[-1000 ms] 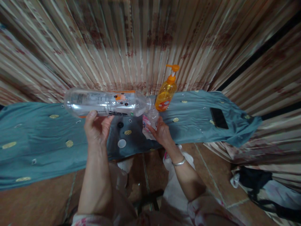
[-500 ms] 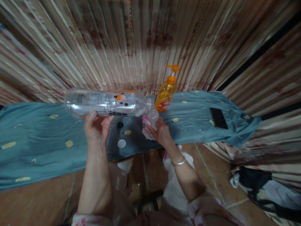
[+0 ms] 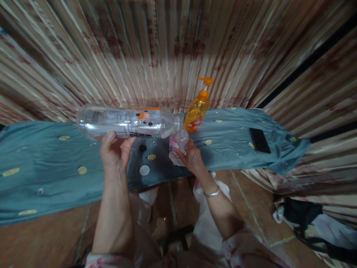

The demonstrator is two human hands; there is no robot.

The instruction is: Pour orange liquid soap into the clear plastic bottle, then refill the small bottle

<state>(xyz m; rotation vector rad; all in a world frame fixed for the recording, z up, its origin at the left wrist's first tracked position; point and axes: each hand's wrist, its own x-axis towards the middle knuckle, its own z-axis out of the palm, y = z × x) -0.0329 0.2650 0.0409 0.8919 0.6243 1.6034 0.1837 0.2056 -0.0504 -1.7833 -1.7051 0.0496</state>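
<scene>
My left hand [image 3: 115,150] grips a large clear bottle [image 3: 125,122] from below; it lies nearly level in the air, its neck pointing right. In my right hand [image 3: 192,155] is a small clear bottle [image 3: 180,140] with a pink label, its top up against the large bottle's mouth. Whether the two mouths touch is too small to tell. Just behind my right hand stands an orange pump bottle [image 3: 196,113]. A black cap [image 3: 142,148] and a white cap [image 3: 144,170] lie on the cloth between my hands.
A blue-green patterned cloth [image 3: 58,163] covers the narrow table. On its right part lies a black phone [image 3: 260,140]. Pleated curtains [image 3: 156,48] hang right behind the table. Dark and white fabric items [image 3: 312,223] are at the lower right, by the tiled floor.
</scene>
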